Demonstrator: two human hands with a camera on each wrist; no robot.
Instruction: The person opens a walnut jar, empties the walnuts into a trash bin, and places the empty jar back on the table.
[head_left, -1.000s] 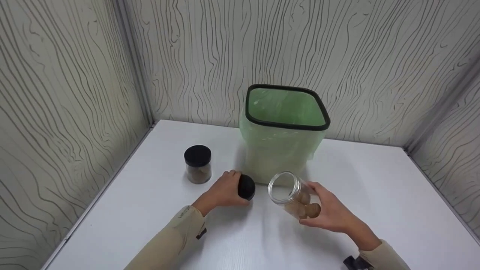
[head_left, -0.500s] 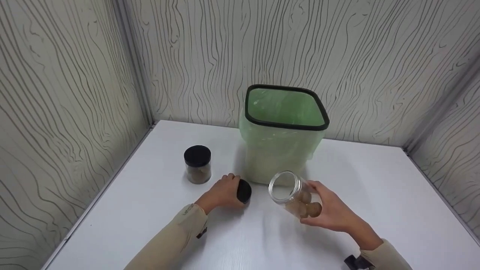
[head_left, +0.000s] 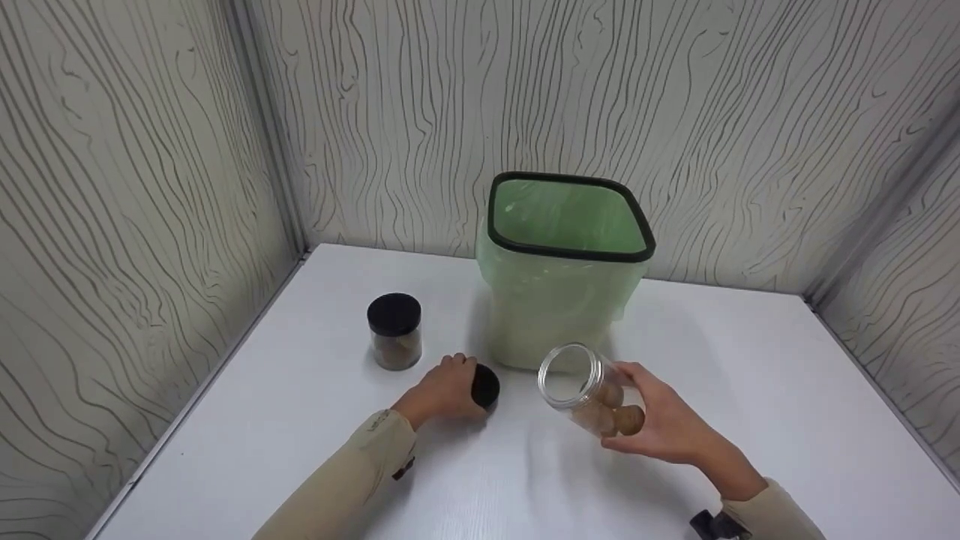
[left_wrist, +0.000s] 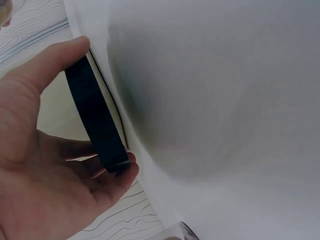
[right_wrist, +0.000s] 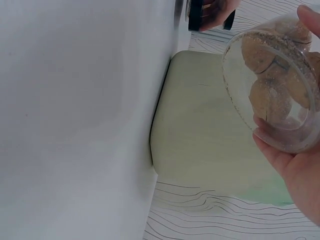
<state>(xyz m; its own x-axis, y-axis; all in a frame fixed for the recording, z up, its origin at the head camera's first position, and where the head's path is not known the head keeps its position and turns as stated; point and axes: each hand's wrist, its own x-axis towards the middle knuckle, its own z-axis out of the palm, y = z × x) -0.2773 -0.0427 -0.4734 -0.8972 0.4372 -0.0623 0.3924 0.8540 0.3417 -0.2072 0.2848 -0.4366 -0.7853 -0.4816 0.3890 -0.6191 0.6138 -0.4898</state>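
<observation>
My left hand (head_left: 444,390) grips a round black jar lid (head_left: 486,387) by its edge, low at the tabletop in front of the bin. In the left wrist view, thumb and fingers span the lid's rim (left_wrist: 97,117) close to the white surface. To the right, my right hand (head_left: 664,424) holds a clear jar (head_left: 571,410) around its lower part. That jar has no lid on and tilts with its mouth toward the upper left. Several round brown pieces (right_wrist: 270,97) lie inside it, with crumbs along the base in the right wrist view.
A bin (head_left: 555,315) with a pale green liner and black rim ring (head_left: 570,251) stands behind the hands. Left of it is a second clear jar (head_left: 396,349) with its black lid on and brown contents. Wood-grain panels (head_left: 420,112) enclose the white table (head_left: 300,397).
My left hand has moved the black lid slightly left and down toward the near side of the table. My right hand and the tilted jar stay almost still.
</observation>
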